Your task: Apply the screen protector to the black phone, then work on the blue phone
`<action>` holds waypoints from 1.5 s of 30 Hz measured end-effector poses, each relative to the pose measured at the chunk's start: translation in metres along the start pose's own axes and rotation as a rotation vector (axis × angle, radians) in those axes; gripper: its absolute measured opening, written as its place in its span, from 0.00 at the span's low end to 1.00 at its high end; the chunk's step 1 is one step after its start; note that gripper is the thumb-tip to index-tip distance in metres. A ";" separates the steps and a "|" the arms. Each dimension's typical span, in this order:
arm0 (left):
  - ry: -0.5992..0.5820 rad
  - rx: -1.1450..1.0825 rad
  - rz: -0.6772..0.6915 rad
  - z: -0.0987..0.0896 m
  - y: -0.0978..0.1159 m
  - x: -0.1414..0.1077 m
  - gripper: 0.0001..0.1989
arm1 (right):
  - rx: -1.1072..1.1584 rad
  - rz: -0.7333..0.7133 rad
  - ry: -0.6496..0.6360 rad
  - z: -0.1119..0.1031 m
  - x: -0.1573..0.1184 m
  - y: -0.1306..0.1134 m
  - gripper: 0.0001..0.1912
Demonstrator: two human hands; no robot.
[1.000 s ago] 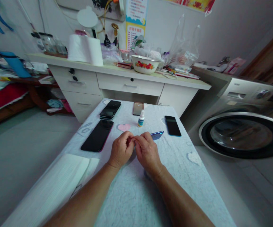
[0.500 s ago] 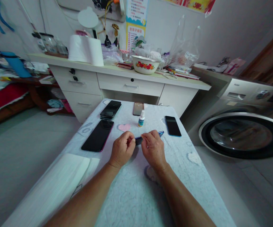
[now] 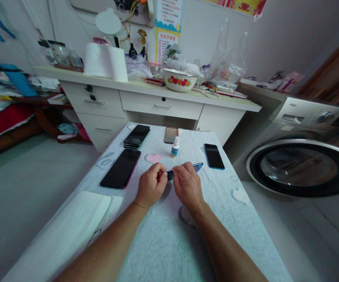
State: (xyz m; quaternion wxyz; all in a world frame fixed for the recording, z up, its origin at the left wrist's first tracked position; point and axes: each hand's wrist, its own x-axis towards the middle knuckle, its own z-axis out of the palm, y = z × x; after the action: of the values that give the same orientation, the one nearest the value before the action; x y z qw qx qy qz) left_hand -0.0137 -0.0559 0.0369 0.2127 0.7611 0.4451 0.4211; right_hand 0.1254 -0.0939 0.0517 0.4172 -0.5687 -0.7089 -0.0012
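Note:
A blue-edged phone is tilted above the cloth-covered table, partly hidden by the hands. My left hand is closed on its left end, thumb and forefinger pinched. Fingers of my right hand are pinched together against the phone's near edge; whether something small is between them cannot be made out. Just behind the hands stands a small white spray bottle with a blue and yellow label.
Black phones lie at left, in a stack and at right. Another phone is at the far edge. A folded white cloth covers the near left. Beyond are a desk and washing machine.
My right hand has shifted slightly left along the phone, closer to my left hand. My left hand has stayed on the phone's left end.

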 end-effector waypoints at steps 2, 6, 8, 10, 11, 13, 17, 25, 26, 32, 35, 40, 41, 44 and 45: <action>-0.002 0.004 -0.003 0.000 0.000 0.000 0.05 | 0.011 -0.008 -0.017 0.000 0.000 -0.002 0.11; -0.008 0.010 -0.011 0.000 0.002 0.000 0.05 | 0.032 -0.021 -0.053 0.001 0.000 -0.006 0.11; -0.010 0.009 -0.013 0.000 0.002 0.000 0.05 | 0.040 -0.025 -0.066 0.001 0.000 -0.008 0.11; -0.008 0.006 -0.015 0.000 0.002 0.000 0.05 | 0.048 -0.029 -0.073 0.001 0.000 -0.009 0.11; -0.007 0.005 -0.016 0.000 0.002 0.000 0.05 | 0.051 -0.031 -0.074 0.002 0.000 -0.009 0.11; -0.005 0.002 -0.016 0.000 0.002 0.000 0.05 | 0.055 -0.034 -0.078 0.002 -0.001 -0.009 0.11; -0.001 0.000 -0.015 0.000 0.001 0.000 0.05 | 0.058 -0.039 -0.083 0.004 -0.001 -0.008 0.11; -0.004 0.011 -0.015 0.000 0.001 0.000 0.05 | 0.073 -0.039 -0.071 0.002 0.000 -0.008 0.11; -0.003 0.013 -0.014 0.000 0.001 0.000 0.05 | 0.072 -0.035 -0.067 0.002 0.001 -0.008 0.11; -0.001 0.012 -0.006 0.000 0.001 0.000 0.05 | 0.038 -0.021 -0.039 -0.001 0.002 -0.003 0.11; 0.000 0.006 -0.007 0.000 0.000 0.000 0.05 | 0.016 -0.010 -0.019 -0.002 0.002 0.000 0.11; -0.003 0.000 -0.009 -0.001 0.000 0.000 0.05 | -0.023 0.016 0.023 -0.004 0.003 0.007 0.11; -0.004 0.001 -0.009 -0.001 0.000 0.000 0.05 | -0.028 0.029 0.035 -0.005 0.003 0.008 0.11; -0.001 0.001 -0.010 -0.001 0.000 0.000 0.05 | -0.049 0.063 0.070 -0.007 0.004 0.012 0.10; 0.001 0.001 -0.010 -0.001 0.000 0.000 0.05 | -0.058 0.072 0.077 -0.007 0.005 0.013 0.10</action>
State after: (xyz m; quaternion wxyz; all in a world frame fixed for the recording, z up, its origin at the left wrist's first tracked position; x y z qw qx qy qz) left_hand -0.0146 -0.0560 0.0374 0.2140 0.7588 0.4492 0.4202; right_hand 0.1399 -0.0891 0.0531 0.4272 -0.6053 -0.6711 -0.0288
